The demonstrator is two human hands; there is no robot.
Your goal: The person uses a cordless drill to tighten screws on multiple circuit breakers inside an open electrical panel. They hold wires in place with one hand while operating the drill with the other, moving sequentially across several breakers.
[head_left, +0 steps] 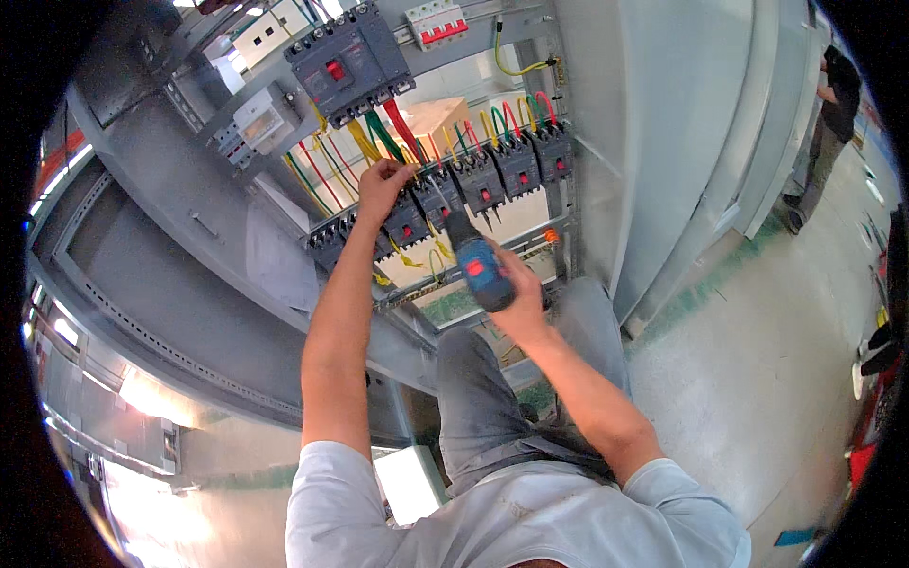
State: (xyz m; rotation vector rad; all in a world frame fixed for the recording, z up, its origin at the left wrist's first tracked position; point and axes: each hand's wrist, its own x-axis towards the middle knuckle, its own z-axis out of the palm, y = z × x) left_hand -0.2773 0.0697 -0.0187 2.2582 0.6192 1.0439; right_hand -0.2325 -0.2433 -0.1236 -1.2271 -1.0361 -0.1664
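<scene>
My right hand (521, 295) grips a blue and black cordless screwdriver (485, 273). Its long bit points up and away, toward the top terminals of a dark circuit breaker (437, 197) in the middle of a row. My left hand (381, 191) is at the upper edge of that row, left of the bit, with thumb and fingertips pinched together. What lies between them is too small to make out. Beside the fingertips, yellow, green and red wires (383, 137) run down from a large breaker (348, 66) with a red switch.
The breakers sit inside an open grey metal cabinet with a side panel (653, 123) on the right. A small red-switched breaker (438, 25) is mounted at the top. A cardboard box (443, 123) shows behind the wires. A person (826, 133) stands at far right.
</scene>
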